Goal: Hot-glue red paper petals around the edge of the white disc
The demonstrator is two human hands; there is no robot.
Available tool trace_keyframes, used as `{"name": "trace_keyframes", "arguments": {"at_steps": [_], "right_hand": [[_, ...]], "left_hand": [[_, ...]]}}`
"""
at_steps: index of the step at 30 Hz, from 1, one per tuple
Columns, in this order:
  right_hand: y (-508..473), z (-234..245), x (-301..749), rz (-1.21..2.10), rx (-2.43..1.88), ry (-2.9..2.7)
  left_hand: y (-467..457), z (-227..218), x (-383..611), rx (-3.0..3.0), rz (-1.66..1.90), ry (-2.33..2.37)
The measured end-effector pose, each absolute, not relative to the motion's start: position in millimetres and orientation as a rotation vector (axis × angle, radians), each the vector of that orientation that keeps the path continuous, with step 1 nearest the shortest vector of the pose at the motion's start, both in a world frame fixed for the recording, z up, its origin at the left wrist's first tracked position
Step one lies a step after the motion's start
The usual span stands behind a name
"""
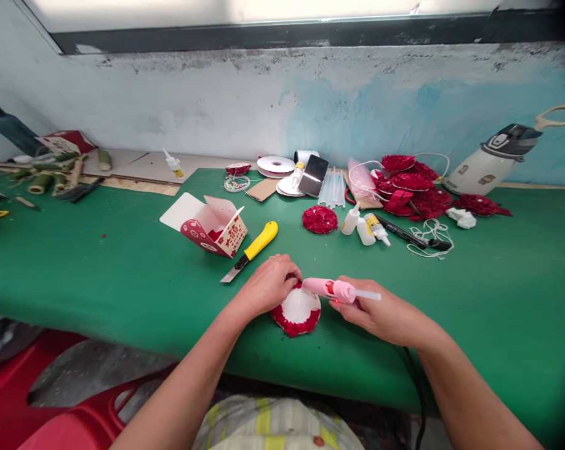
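A round white disc (297,306) lies on the green tabletop, with crumpled red pieces (295,327) around much of its rim. My left hand (277,281) is closed at the disc's upper left edge, its fingertips pressed together on the red rim. Whether a loose red piece is between them I cannot make out. In my right hand (364,312) is a pink hot glue gun (329,289), its nozzle at the disc's upper edge beside my left fingertips. A clear glue stick (367,294) pokes from its back, and a small red light glows on it.
A yellow utility knife (261,240) with its blade out lies near an open red-and-white box (212,228). Beyond are a finished red disc (320,219), glue bottles (365,230), a phone (314,175), piled red flowers (411,184) and a flask (491,161). The black cord (416,387) hangs over the front edge.
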State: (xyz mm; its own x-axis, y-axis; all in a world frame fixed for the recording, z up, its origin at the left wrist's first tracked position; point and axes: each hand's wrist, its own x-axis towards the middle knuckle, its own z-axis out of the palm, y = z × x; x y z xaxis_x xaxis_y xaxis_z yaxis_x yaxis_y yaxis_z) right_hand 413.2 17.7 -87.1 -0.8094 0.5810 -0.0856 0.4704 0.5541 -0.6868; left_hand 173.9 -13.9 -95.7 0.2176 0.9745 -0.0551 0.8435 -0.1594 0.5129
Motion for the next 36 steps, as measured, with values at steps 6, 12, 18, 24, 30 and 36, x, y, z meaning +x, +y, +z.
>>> {"name": "trace_keyframes", "arguments": {"at_steps": [6,12,18,24,30,36], "right_hand": [[14.3,-84.4,413.3,1.125,-0.884,-2.635],[15.7,-86.1,413.7,1.147,-0.796,-2.62],[14.9,-82.9,411.2,1.106,-0.825,-2.605],[16.6,-80.6,415.0,1.053,-0.907,-2.566],[19.8,-79.0,418.8,1.077,-0.93,-2.571],[16.9,-79.1,413.9,1.178,-0.922,-2.546]], "left_hand": [[-14.3,-98.9,172.2,2.087,0.423,1.651],[-15.2,-104.9,169.4,2.053,0.516,1.65],[-16.8,-103.4,169.1,2.03,0.519,1.669],[-16.9,-100.7,169.6,2.045,0.478,1.659],[-17.4,-100.2,168.7,2.049,0.46,1.655],[-16.5,-99.1,169.3,2.052,0.448,1.655]]}}
